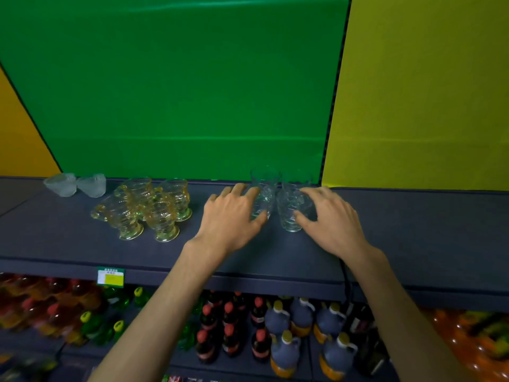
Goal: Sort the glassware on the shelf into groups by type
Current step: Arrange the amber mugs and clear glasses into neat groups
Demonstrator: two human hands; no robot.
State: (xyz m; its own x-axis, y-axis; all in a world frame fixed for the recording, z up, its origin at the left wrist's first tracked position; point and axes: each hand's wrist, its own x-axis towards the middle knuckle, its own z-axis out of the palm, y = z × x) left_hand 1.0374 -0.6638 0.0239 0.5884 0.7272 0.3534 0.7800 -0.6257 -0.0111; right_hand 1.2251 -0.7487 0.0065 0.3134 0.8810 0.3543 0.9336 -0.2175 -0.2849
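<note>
Two more clear tumblers behind are barely made out against the green backdrop. On the dark shelf, one clear tumbler is gripped by the left hand, another by the right hand.

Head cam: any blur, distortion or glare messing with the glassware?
Head view: wide-angle bend bows the shelf edge and panel seams; the lower-shelf bottles smear toward the left corner. Lighting is dim and even, with no hard glare. The clear tumblers wash out against the green backdrop, rims barely visible; the amber cups read well. Left hand and right hand are sharp.
</note>
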